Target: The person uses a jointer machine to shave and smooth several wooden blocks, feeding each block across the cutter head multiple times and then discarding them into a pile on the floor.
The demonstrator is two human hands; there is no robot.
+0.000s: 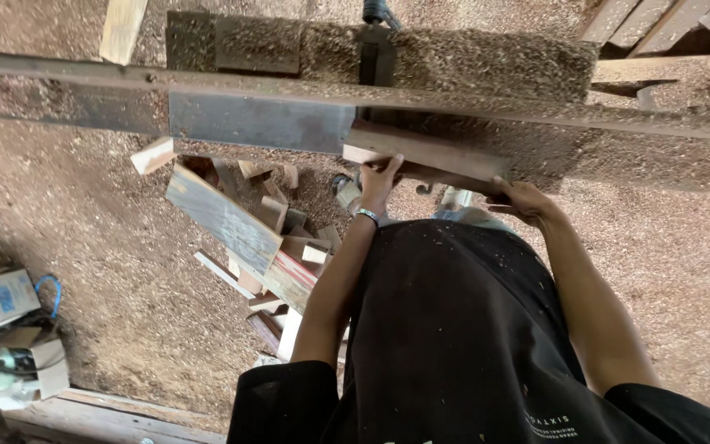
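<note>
Two hands, my left (380, 177) and my right (523, 200), on one reddish board (429, 156); one sawdust-covered tabletop (486, 62); one long grey plank (223, 218) amid roughly a dozen offcuts (289, 238) on the floor.

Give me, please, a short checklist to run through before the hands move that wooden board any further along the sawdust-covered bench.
1. Left hand grips the near end of the wooden board: ok.
2. Right hand holds the board's other end, at its lower edge: ok.
3. Board lies flat against the long rail of the bench: cannot tell, the edge is hidden by sawdust.
4. Bench top free of debris: not ok, thick sawdust covers it.
5. Floor underfoot free of things to trip on: not ok, offcuts lie piled to the left of the legs.
6. Blade or cutter position: cannot tell, none shows clearly.
</note>
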